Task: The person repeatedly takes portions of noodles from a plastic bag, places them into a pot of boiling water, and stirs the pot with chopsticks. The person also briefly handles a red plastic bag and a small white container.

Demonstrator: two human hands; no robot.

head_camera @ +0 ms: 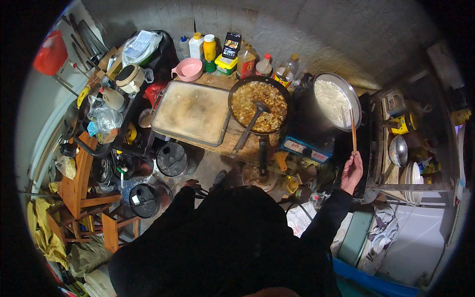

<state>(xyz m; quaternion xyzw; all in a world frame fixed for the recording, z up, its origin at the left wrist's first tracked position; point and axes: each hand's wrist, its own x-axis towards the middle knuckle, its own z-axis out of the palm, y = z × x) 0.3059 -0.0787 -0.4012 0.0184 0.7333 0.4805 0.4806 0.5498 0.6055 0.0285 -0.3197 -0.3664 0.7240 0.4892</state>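
My right hand [352, 173] grips a pair of wooden chopsticks [354, 135] whose tips reach over the near edge of a round metal pot [357, 104]. Pale noodles [333, 97] in whitish liquid fill that pot, which stands on a dark stove at the right. To its left, a black frying pan [263, 156] holds a chopped, saucy brown dish [241, 96]. A dark ladle [252, 124] rests in this dish, its handle leaning over the pan's rim. Close to my body, my left hand [192, 183] is small and partly hidden by the sleeve; what its fingers do is unclear.
A floured board [193, 111] lies left of the pan, near a pink bowl [189, 69]. Along the wall stand several bottles [246, 61] and a propped phone [232, 45]. A blue box [307, 150] sits before the stove. At right, a cabinet holds a metal bowl [398, 150].
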